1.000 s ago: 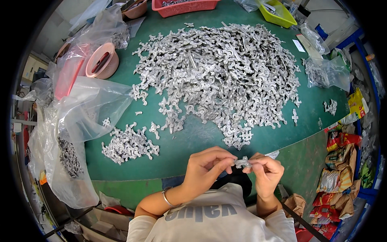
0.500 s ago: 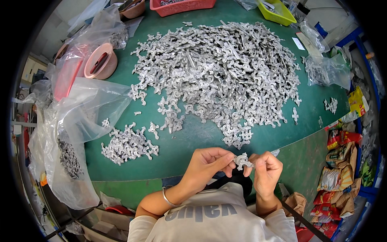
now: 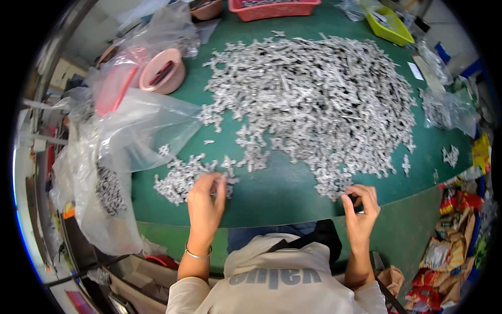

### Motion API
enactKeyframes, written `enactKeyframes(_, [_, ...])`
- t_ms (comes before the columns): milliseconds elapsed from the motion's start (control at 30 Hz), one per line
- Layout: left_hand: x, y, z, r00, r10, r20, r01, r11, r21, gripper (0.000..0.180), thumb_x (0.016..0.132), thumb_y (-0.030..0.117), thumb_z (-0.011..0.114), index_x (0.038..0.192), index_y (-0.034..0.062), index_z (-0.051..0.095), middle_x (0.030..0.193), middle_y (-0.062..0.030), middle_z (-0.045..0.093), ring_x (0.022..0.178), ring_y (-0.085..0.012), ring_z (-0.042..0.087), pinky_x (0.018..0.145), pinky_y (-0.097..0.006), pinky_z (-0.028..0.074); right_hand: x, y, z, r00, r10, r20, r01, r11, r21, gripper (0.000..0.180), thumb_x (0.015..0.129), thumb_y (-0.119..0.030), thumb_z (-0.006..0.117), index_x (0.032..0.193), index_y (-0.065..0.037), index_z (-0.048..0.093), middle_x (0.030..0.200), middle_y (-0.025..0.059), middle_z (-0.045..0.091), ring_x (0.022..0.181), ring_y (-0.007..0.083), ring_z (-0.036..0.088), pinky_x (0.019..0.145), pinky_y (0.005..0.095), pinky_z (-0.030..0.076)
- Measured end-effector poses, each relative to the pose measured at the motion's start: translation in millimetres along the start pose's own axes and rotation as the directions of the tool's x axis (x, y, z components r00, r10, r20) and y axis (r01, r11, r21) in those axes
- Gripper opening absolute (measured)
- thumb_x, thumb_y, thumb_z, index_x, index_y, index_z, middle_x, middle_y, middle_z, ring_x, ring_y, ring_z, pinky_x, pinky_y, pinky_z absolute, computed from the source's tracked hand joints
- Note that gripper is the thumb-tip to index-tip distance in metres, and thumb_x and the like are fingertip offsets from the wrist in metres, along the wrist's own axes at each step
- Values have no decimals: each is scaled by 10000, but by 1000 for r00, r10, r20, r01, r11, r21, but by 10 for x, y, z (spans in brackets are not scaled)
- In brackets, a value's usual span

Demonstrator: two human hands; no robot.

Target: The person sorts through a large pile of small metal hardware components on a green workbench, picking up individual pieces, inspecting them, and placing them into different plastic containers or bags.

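Note:
My left hand (image 3: pixel 205 201) is over the right side of a small pile of grey metal castings (image 3: pixel 180 180), fingers bent and thumb near the fingertips. They are blurred, and whether a casting is between them I cannot make out. At the near edge of a much larger heap of similar cross-shaped castings (image 3: pixel 314 99) is my right hand (image 3: pixel 362 209). Its fingers curl toward the thumb with a dark gap between, and no piece shows in them.
A clear plastic bag (image 3: pixel 151 125) lies at the left beside a pink tub (image 3: pixel 172 78). At the back stand a red basket (image 3: pixel 277 11) and a yellow tray (image 3: pixel 389 29). Another bag of parts (image 3: pixel 444 110) and a few loose castings (image 3: pixel 451 155) lie at the right.
My hands, which together held one casting at the table's near edge, have moved apart. The left went left to the small pile, the right forward to the heap. The view has shifted.

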State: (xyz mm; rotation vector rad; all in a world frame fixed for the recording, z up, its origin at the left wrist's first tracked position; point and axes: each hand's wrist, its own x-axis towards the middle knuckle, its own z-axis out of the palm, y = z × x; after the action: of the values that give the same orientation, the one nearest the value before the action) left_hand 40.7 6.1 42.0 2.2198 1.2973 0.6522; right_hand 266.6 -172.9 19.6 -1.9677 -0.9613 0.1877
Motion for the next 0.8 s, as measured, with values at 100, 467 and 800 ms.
enactKeyframes(100, [45, -243, -70, 988, 119, -95, -73, 920, 385, 123, 750, 74, 600, 858, 18, 587, 783, -100, 534, 773, -276, 481, 691, -364, 359, 57, -92, 134, 982, -175, 72, 183, 974, -131, 365, 635, -70, 712, 977, -40, 586, 1020, 130, 522, 933, 290, 469, 777, 354, 390])
enactKeyframes(467, [4, -278, 275, 962, 232, 145, -274, 829, 487, 389, 750, 72, 578, 1133, 63, 512, 1214, -105, 439, 1179, -294, 365, 955, -603, 215, 140, -403, 825, 857, -397, 327, 417, 909, 11, 449, 678, -120, 673, 1102, -59, 539, 1152, 136, 459, 1068, 347, 410, 863, 448, 319])
enactKeyframes(800, [87, -597, 137, 971, 237, 42, -219, 796, 564, 356, 739, 38, 566, 1093, 50, 543, 1205, -108, 449, 1181, -292, 370, 947, -620, 219, 343, -638, 1334, 666, -559, 494, 679, 728, -93, 226, 728, -91, 582, 943, -27, 552, 1151, 141, 459, 1082, 333, 405, 864, 440, 328])
